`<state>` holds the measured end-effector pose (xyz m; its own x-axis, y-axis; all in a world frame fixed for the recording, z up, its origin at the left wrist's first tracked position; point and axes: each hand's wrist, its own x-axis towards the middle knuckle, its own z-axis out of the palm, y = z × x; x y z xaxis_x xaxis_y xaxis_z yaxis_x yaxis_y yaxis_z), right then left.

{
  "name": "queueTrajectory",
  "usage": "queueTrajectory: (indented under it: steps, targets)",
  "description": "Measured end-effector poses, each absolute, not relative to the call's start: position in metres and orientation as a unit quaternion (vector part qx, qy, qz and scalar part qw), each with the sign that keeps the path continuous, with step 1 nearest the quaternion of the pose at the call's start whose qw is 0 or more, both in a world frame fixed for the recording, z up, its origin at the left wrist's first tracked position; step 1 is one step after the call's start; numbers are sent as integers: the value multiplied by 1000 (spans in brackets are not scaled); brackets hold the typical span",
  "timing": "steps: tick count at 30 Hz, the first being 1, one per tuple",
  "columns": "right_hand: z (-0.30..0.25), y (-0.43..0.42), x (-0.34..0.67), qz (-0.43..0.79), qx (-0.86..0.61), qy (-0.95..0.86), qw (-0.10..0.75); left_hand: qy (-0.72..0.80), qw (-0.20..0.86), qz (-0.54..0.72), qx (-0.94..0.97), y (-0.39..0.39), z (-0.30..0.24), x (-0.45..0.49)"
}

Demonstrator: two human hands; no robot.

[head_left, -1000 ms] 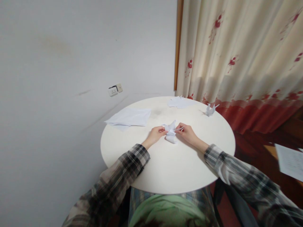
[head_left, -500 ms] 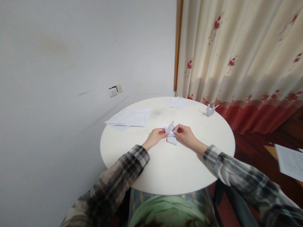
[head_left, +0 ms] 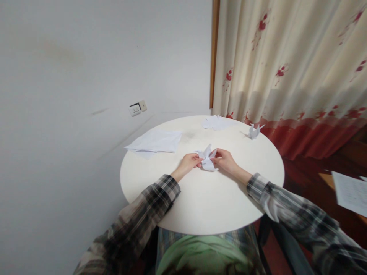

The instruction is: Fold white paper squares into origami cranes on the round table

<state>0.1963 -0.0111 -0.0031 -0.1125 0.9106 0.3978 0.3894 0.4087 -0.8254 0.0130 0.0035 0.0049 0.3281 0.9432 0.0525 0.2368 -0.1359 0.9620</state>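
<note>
Bench [head_left: 200, 206]: round and white, and we work at its middle.
Sheets [head_left: 156, 140]: a flat stack at the left rear, well apart from us.
Hands: our left hand [head_left: 187, 163] and right hand [head_left: 227, 161] each pinch one side of the fold.
Fold [head_left: 207, 159]: white paper between our fingertips, low on the bench.
Crane [head_left: 254, 131]: a small one at the right rear, untouched.
Flap: our right hand held it drawn out a second ago. It now lies against the fold (tighter, we judge), so a crease is being pressed.

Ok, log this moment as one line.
left hand: pinches folded paper | right hand: pinches same piece | paper crane: apart, table far right
</note>
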Motion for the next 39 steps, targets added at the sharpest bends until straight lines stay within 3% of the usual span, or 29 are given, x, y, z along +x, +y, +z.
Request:
queueTrajectory:
  steps: [18, 28, 39]
  targets:
    - [2, -15, 190, 361, -477, -638, 484, 453, 531, 431, 571, -1, 3, 19]
    - [1, -16, 193, 299, -467, -684, 474, 420, 605, 474, 483, -12, 8, 22]
    - [3, -21, 178, 334, -489, -624, 510, 444, 618, 504, 409, -14, 10, 30]
